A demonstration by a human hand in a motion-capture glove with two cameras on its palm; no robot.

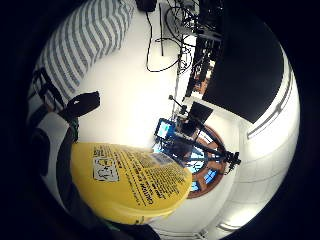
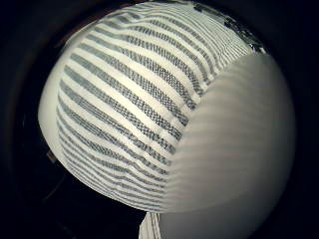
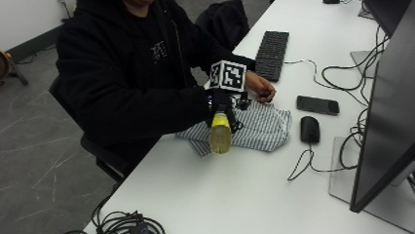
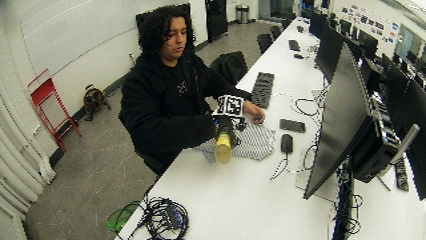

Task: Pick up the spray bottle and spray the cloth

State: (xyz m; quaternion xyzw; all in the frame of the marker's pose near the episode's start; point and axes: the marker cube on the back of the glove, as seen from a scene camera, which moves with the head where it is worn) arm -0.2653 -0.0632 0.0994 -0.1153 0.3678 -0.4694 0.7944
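yellow spray bottle [image 3: 219,137], grey-and-white striped cloth [image 3: 259,129], white table [image 3: 259,195], black keyboard [image 3: 272,48]

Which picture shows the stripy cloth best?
The outside view: the whole striped cloth lies crumpled on the white table, under the gloved right hand holding the yellow spray bottle. The thumb side palm view shows only stripes close up, the little finger side a corner, the wide view small.

An office or computer lab is showing here: a long white table [image 4: 219,200] is carrying monitors [image 4: 336,115], a keyboard [image 3: 272,48], a mouse [image 3: 310,129], a phone [image 3: 317,105] and trailing cables [image 3: 337,73], with more workstations running behind.
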